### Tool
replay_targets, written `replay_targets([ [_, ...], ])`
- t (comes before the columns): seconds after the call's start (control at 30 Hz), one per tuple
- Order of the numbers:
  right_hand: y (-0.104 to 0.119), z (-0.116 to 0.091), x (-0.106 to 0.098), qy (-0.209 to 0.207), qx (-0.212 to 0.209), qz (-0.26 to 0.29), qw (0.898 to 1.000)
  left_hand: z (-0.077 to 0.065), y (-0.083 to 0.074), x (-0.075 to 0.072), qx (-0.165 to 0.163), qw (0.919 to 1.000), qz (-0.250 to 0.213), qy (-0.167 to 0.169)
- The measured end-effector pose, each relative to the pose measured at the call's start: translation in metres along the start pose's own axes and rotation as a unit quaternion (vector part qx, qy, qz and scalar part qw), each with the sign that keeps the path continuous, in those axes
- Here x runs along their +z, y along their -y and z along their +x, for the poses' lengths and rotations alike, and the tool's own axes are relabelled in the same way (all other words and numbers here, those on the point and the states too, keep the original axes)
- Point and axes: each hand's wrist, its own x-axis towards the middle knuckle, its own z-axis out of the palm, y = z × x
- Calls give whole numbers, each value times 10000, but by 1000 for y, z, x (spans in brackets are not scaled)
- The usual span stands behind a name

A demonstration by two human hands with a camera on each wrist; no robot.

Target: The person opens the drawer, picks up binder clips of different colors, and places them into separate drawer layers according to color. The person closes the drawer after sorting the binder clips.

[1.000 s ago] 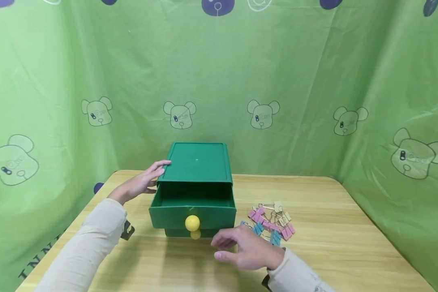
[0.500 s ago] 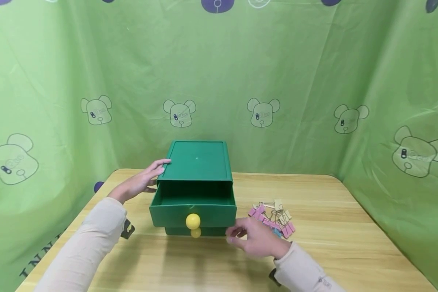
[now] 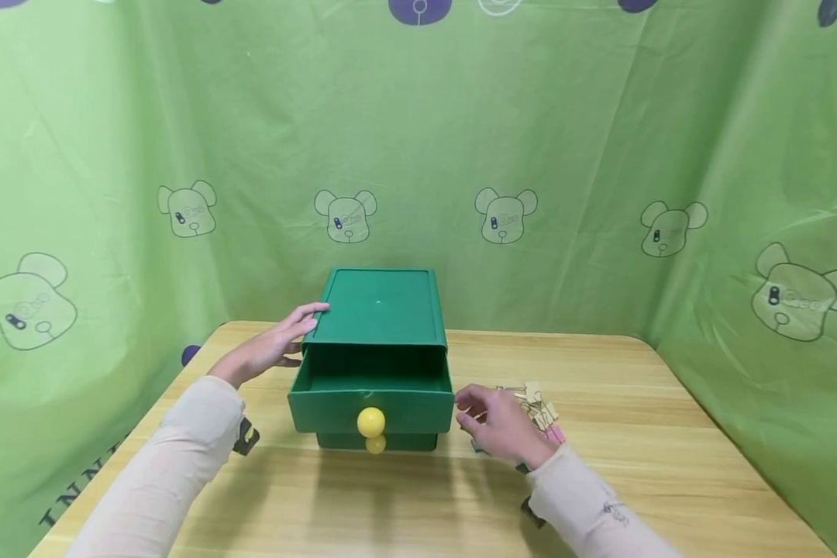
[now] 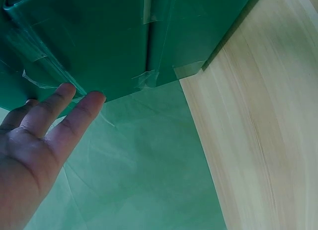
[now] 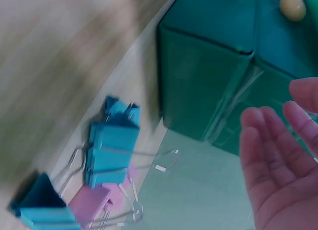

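A green two-drawer box (image 3: 380, 306) stands on the table, its upper drawer (image 3: 321, 412) pulled out toward me. A yellow knob (image 3: 370, 422) sits on that drawer's front; a second knob (image 3: 375, 445) shows below on the lower drawer. My left hand (image 3: 268, 349) touches the box's left side and top edge with extended fingers. Beside the drawer's right front corner hovers my right hand (image 3: 505, 425), fingers loosely bent and holding nothing, partly covering the binder clips (image 3: 544, 411). In the right wrist view, a blue binder clip (image 5: 114, 145) and a pink binder clip (image 5: 89, 202) lie close together.
The wooden table (image 3: 635, 434) extends on both sides of the box. Behind it hangs a green curtain (image 3: 418, 116) printed with bear heads, which also closes in the left and right sides.
My right hand has moved right and away from me, from before the lower drawer to the drawer's right corner, now covering more clips. The left hand stays on the box.
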Motion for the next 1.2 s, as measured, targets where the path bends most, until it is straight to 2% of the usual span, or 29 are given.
replay_targets([
  [0.17,-8,2,-4,487,248,-537,9971,0,0,0,11,10000,5,9],
  [0.3,-16,1,-6,945,-72,-1019,9903,-1,0,-1,5,10000,22,-4],
  [0.47,-25,0,-5,980,-596,-1275,9852,-1,1,-1,-14,10000,-2,-15],
  [0.6,-28,0,-4,904,-739,-1506,9817,0,1,-1,-31,10000,-24,-6],
  [0.83,-30,-7,-2,1024,-453,-2027,9728,0,2,-1,-38,10000,-66,24],
  [1.07,-31,-8,4,1276,98,-2292,9649,0,1,-1,-23,10000,-37,25],
  [1.2,-33,-8,6,1281,180,-2363,9630,1,2,0,-50,10000,-20,9],
])
